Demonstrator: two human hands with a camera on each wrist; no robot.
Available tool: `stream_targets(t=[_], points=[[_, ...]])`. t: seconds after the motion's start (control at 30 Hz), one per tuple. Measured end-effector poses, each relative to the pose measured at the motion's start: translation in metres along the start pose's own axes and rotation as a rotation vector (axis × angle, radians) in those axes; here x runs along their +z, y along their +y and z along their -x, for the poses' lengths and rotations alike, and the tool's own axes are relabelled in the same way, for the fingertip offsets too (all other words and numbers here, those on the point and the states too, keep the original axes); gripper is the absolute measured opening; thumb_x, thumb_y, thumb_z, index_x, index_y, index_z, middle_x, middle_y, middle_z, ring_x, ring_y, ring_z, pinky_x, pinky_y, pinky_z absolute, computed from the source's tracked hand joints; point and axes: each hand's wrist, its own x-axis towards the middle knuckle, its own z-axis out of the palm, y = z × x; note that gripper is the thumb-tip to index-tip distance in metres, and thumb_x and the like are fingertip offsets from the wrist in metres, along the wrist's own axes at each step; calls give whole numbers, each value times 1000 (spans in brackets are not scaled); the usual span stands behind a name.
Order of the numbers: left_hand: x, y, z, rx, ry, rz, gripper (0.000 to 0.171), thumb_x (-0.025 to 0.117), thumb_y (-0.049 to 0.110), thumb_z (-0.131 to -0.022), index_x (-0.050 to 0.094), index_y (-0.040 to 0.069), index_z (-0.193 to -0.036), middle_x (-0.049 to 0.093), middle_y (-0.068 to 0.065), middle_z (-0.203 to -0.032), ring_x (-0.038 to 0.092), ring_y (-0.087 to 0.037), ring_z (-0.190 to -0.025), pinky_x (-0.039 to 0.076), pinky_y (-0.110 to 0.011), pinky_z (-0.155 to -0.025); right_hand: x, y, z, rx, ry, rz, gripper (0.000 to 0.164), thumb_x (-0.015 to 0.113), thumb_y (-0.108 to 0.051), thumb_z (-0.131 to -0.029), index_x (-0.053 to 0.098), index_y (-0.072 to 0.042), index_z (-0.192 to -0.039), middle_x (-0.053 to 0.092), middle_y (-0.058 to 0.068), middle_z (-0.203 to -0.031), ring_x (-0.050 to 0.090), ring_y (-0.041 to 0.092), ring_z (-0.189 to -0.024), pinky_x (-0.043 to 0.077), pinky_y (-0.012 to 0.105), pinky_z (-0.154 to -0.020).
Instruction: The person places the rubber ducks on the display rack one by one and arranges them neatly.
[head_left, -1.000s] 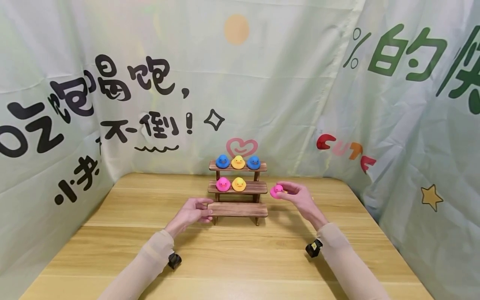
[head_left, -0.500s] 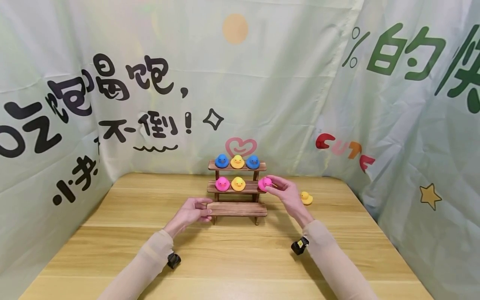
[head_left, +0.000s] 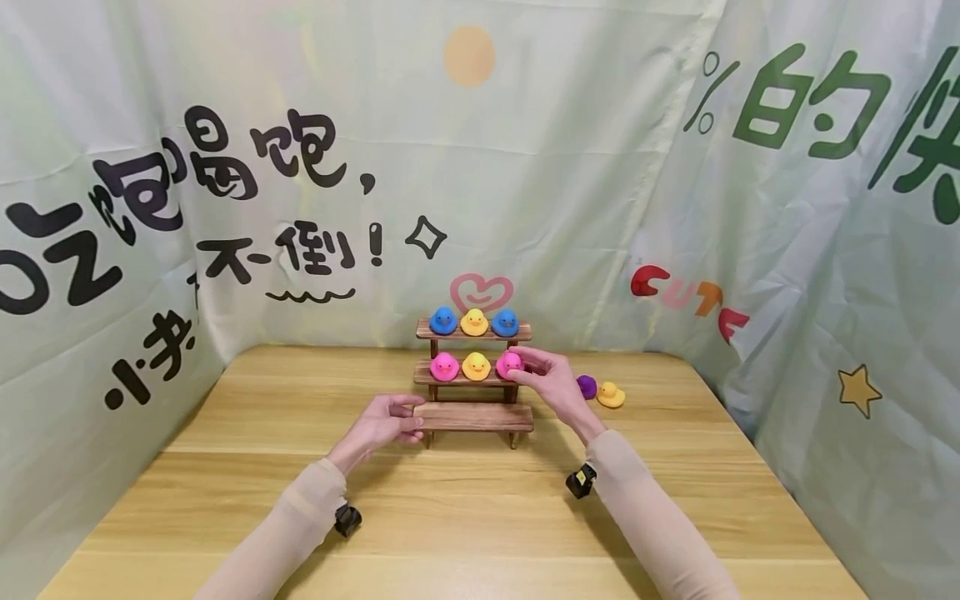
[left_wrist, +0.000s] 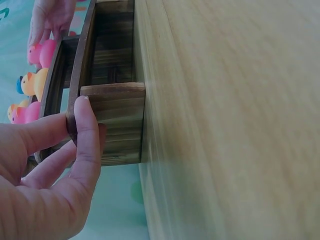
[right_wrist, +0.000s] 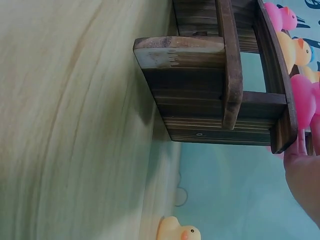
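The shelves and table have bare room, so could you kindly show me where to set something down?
Bare: the bottom shelf, the left hand holding its left end; the table in front, between the sleeves. Crowded: the top shelf and middle shelf, three ducks each, the right hand holding the right pink duck; also the table by the yellow duck.

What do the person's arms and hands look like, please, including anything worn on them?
The left hand and right hand are ungloved. The left sleeve and right sleeve are long and light beige, ending near the wrists. There, a left black device and a right black device show, small and boxy; the right one bears a yellow patch.
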Motion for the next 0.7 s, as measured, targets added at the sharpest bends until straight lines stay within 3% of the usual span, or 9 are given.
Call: stream_targets(t=[0.4,0.7], points=[[1,2,0,10,-3,-6,46,61,-9,-90,52,-6,-135,59,-19,-102,68,-17,-71,65,-31,-71,1,-2,1,-16,-11,34,48,76,-17,-87,62,-3,-130,66,14,-126,60,26,-121,54,18,-94],[0,1,2,9,-2,0,47,61,-9,-90,51,-7,-136,60,-19,-101,68,-18,-71,65,-30,-71,2,3,-2,-26,-4,35,44,76,-15,-87,65,-4,-127,67,14,-124,62,20,-115,56,17,-90]])
